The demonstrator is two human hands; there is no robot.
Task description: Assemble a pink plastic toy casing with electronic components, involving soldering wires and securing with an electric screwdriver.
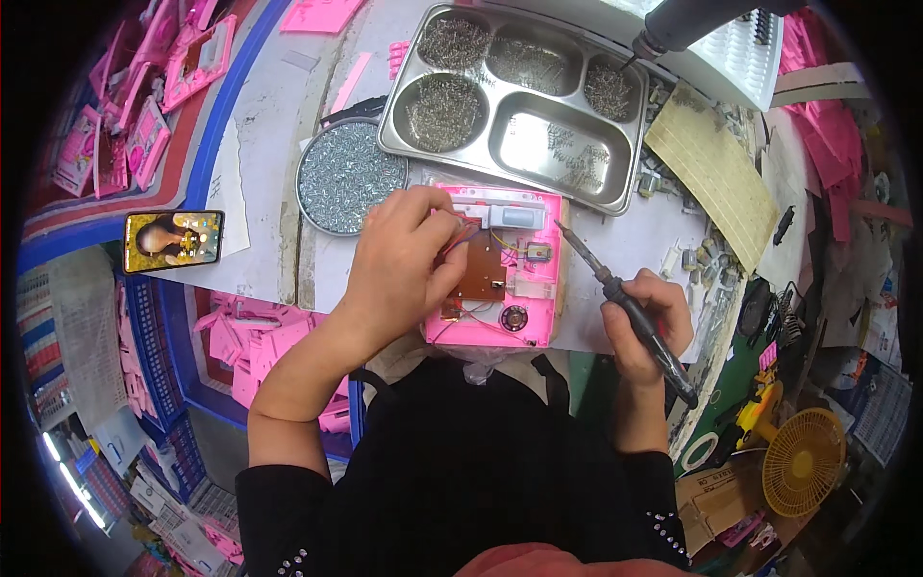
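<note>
A pink plastic housing (540,322) lies open in front of me, with a brown circuit board (484,274), thin wires, a small motor (538,252) and a round black speaker (514,318) inside. Over its left side my left hand (409,255) is closed, thumb and fingers pinching thin coloured wires (467,232) near the board's upper edge; the fingertips are partly hidden. My right hand (650,325) grips the dark handle of a soldering iron (630,310). Its tip points up and left, close to the housing's upper right edge.
Beyond the housing stands a steel compartment tray (385,135) of small metal parts. Beside it is a round dish (301,197) of screws. A lit phone (173,240) lies at left, above a blue bin (183,332) of pink parts. A dark tool (673,24) hangs overhead; a yellow fan (804,462) stands lower right.
</note>
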